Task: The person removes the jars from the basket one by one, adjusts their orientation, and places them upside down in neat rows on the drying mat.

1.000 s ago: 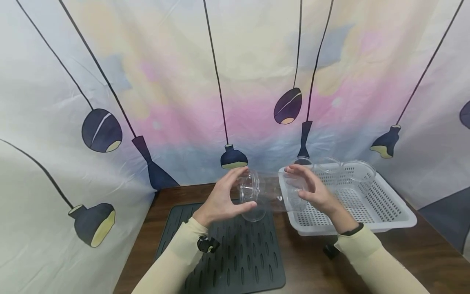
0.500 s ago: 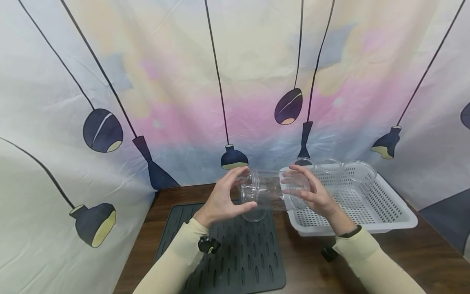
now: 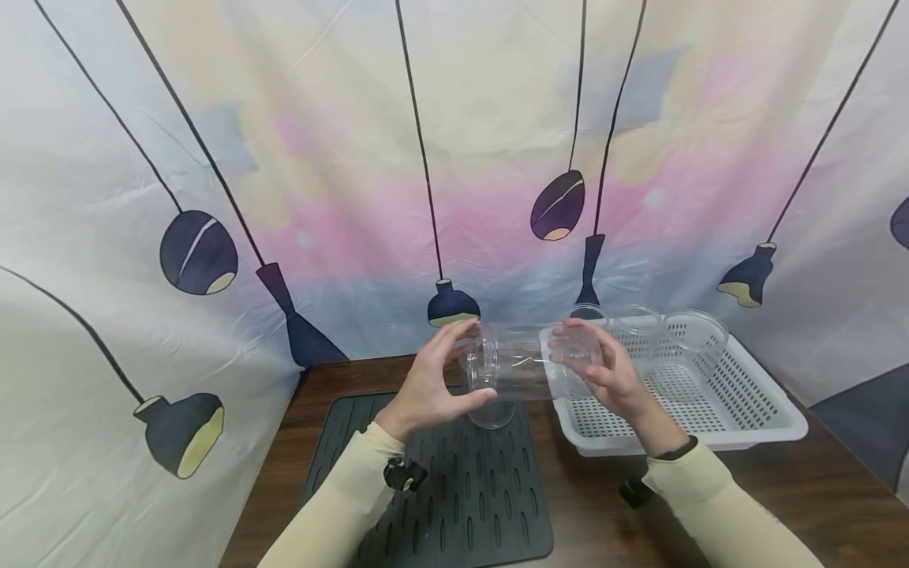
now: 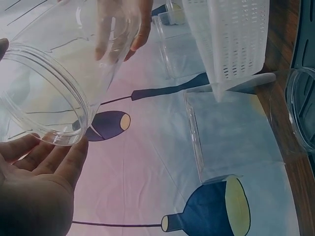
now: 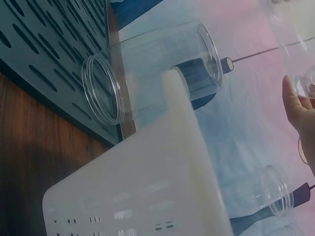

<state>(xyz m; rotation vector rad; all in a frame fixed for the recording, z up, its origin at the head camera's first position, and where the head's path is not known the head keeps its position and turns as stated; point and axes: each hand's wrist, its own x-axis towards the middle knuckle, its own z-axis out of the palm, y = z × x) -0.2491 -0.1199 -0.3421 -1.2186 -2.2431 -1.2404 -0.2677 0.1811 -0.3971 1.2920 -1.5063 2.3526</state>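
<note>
A clear, wide-mouthed plastic jar [image 3: 524, 371] lies sideways in the air between my two hands, above the gap from mat to basket. My left hand [image 3: 428, 390] grips it at the threaded mouth, thumb below and fingers above. At the base end, my right hand [image 3: 616, 377] holds it with fingers behind the clear wall and thumb in front. The left wrist view shows the ribbed mouth [image 4: 54, 93] resting against the left fingertips. A second clear jar [image 5: 157, 73] stands mouth down on the dark drying mat [image 3: 454, 505], partly behind my left hand in the head view.
A white perforated basket [image 3: 770, 430] stands on the brown wooden table [image 3: 589, 521] to the right. Several clear jars [image 3: 694, 335] rise at its far side, their round rims above the basket edge. A printed cloth [image 3: 355, 158] hangs close behind everything.
The base end of the held jar has risen slightly, so it lies more level. My right hand's fingers have shifted and closed around the base. The left hand keeps its place at the mouth.
</note>
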